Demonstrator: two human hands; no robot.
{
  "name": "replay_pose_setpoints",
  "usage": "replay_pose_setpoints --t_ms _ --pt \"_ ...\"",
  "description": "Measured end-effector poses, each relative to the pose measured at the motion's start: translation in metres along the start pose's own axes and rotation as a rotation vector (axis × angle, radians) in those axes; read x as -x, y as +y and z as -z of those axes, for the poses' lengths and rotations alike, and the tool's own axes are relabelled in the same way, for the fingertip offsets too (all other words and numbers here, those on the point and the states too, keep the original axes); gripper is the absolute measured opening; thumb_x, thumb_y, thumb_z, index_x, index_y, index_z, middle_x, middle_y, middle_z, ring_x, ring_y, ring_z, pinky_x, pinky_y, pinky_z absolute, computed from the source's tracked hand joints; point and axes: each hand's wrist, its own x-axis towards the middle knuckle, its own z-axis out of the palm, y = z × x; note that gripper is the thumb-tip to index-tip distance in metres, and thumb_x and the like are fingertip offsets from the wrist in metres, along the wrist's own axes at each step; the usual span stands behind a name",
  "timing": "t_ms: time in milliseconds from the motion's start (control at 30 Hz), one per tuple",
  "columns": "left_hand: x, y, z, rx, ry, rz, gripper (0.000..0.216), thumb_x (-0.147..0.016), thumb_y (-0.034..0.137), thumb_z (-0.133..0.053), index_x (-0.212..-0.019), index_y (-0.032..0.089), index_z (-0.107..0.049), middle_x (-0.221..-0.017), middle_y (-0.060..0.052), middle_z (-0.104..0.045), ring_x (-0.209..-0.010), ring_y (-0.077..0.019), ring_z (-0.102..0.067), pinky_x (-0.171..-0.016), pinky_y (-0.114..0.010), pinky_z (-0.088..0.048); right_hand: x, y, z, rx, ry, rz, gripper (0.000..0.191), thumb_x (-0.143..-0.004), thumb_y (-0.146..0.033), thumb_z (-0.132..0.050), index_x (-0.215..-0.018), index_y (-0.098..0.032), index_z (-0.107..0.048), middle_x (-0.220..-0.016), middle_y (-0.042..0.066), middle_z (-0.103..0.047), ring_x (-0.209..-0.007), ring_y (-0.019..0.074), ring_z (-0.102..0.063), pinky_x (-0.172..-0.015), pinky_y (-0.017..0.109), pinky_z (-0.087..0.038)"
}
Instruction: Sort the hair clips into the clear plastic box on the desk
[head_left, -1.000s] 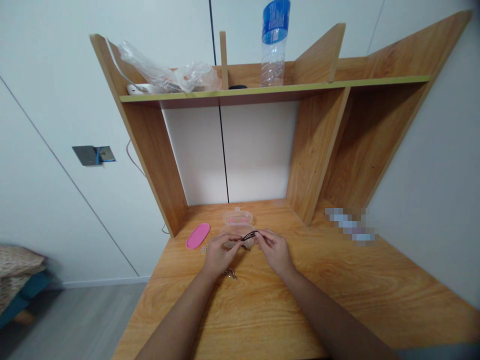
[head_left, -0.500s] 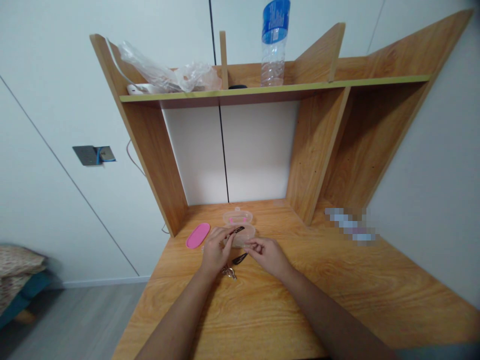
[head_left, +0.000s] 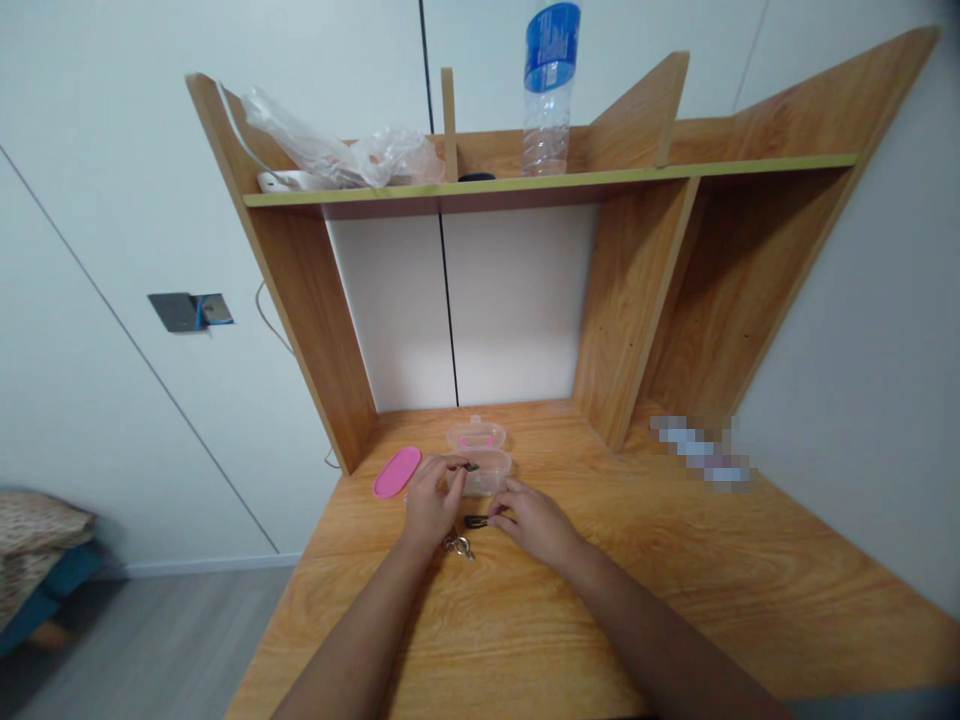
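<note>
Between the thumb and fingers of my left hand [head_left: 430, 500] is a small dark hair clip [head_left: 471, 467], held above the clear plastic box [head_left: 491, 485]. My right hand [head_left: 531, 515] pinches the end of a second black hair clip [head_left: 475, 521], in front of the box. The box's clear lid [head_left: 476, 436], with pink parts, lies open behind it. Left of my left hand rests a pink oval tray or lid [head_left: 397, 473]. A bunch of keys [head_left: 459, 546] lies on the desk just below my left hand.
A wooden shelf [head_left: 480, 197] spans the back of the desk [head_left: 525, 620]. On it stand a plastic bottle [head_left: 550, 90] with a blue label and a crumpled clear bag [head_left: 352, 155]. Something blurred out [head_left: 701, 450] lies at the right rear. White walls border the desk.
My right hand has closed on the black hair clip lying on the desk, which has turned more level. The clip in my left hand is tilted differently and lower. The view shifted slightly.
</note>
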Motion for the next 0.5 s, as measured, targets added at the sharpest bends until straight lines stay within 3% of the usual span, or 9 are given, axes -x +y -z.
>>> replay_pose_setpoints --t_ms 300,500 --pt "-0.0029 0.0019 0.0017 0.046 0.014 0.000 0.014 -0.092 0.016 -0.058 -0.092 0.022 -0.070 -0.099 -0.007 -0.073 -0.102 -0.0232 -0.066 -0.092 -0.039 -0.052 0.0013 -0.0018 0.0022 -0.084 -0.013 0.004 0.005 -0.087 -0.019 -0.070 -0.090 -0.023 -0.073 -0.099 0.004 -0.067 -0.090 0.0197 -0.066 -0.081 0.028 -0.047" --pt "-0.0021 0.0000 0.0011 0.062 0.014 0.030 0.012 -0.091 0.018 -0.060 -0.092 0.021 -0.072 -0.096 -0.007 -0.075 -0.096 -0.0229 -0.068 -0.089 -0.038 -0.052 0.0021 0.0003 -0.0027 -0.313 0.021 0.037 0.004 -0.086 -0.021 -0.070 -0.089 -0.022 -0.071 -0.091 0.003 -0.069 -0.086 0.0193 -0.065 -0.083 0.029 -0.048"
